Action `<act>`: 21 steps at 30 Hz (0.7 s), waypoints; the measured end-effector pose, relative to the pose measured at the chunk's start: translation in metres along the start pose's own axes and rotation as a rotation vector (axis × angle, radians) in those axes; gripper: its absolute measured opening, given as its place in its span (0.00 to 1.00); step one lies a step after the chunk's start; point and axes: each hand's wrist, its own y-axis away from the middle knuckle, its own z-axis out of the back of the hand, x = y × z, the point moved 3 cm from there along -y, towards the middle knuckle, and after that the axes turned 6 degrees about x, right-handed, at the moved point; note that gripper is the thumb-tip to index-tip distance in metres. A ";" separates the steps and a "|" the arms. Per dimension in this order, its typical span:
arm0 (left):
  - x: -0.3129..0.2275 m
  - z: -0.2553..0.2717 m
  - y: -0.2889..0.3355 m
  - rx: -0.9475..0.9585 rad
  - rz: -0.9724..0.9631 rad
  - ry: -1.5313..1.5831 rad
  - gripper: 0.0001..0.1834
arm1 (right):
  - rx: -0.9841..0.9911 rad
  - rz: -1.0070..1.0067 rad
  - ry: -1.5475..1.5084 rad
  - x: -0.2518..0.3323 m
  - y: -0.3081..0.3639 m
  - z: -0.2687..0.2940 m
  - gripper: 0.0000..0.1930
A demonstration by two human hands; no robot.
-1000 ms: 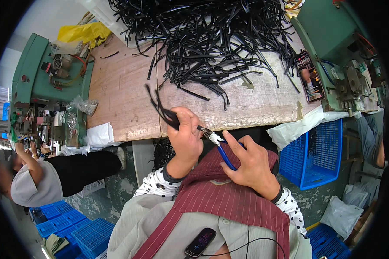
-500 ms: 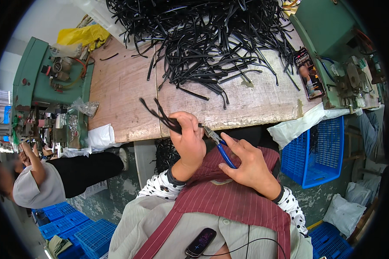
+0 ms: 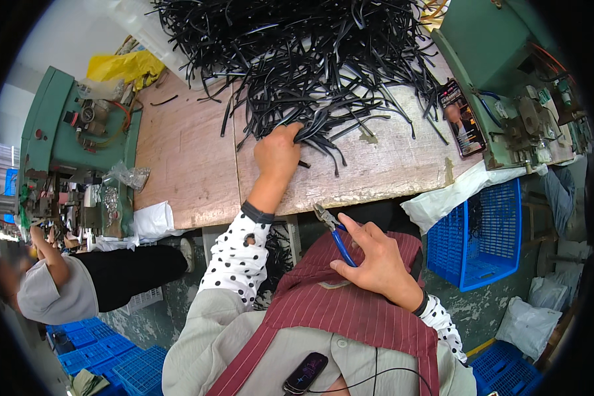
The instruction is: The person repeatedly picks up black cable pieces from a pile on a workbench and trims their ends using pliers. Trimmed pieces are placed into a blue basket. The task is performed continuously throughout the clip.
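Note:
A large heap of slim black plastic strips with bent ends [image 3: 297, 72], shaped like eyeglass temples, covers the far part of the wooden table. At the heap's near edge my left hand [image 3: 278, 155] has its fingers curled round a few of these strips, which poke out past the fingertips. The fingertips are partly hidden among the strips. Close to my body, just off the table's front edge, my right hand [image 3: 376, 261] grips blue-handled cutting pliers [image 3: 340, 241]. Their metal jaws point up and to the left, with nothing between them.
Green machines [image 3: 72, 132] flank the table, and a phone [image 3: 462, 119] leans at the right one. A blue crate [image 3: 475, 237] stands below on the right. Small clear bags [image 3: 132, 175] lie on the left. Another person [image 3: 59, 284] works at far left.
My left hand has moved from beside the pliers, where it held a bunch of black strips, forward to the heap. The right hand stays low with the pliers.

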 end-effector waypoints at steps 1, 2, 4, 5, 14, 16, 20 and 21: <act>0.001 0.001 0.003 -0.055 0.007 0.069 0.20 | 0.000 -0.007 0.013 -0.001 0.000 0.002 0.42; 0.003 0.004 0.002 -0.074 0.022 0.126 0.19 | 0.001 -0.013 0.025 -0.001 -0.001 0.005 0.42; 0.008 0.019 0.004 -0.107 0.063 0.234 0.18 | 0.012 -0.029 0.038 -0.001 0.000 0.006 0.42; 0.009 0.026 0.003 -0.087 0.137 0.355 0.16 | 0.018 -0.039 0.043 -0.001 -0.001 0.006 0.42; -0.006 0.057 0.048 -0.462 -0.071 0.731 0.29 | 0.024 -0.003 0.030 -0.001 -0.003 -0.002 0.43; -0.006 0.049 0.068 -0.408 -0.024 0.549 0.23 | 0.031 -0.015 0.046 0.000 -0.003 -0.001 0.43; 0.015 0.005 0.089 -0.138 0.001 0.465 0.18 | 0.002 0.015 0.057 -0.002 -0.006 -0.002 0.43; 0.009 0.007 0.089 -0.103 0.109 0.586 0.14 | -0.013 0.026 0.056 -0.003 -0.004 -0.002 0.43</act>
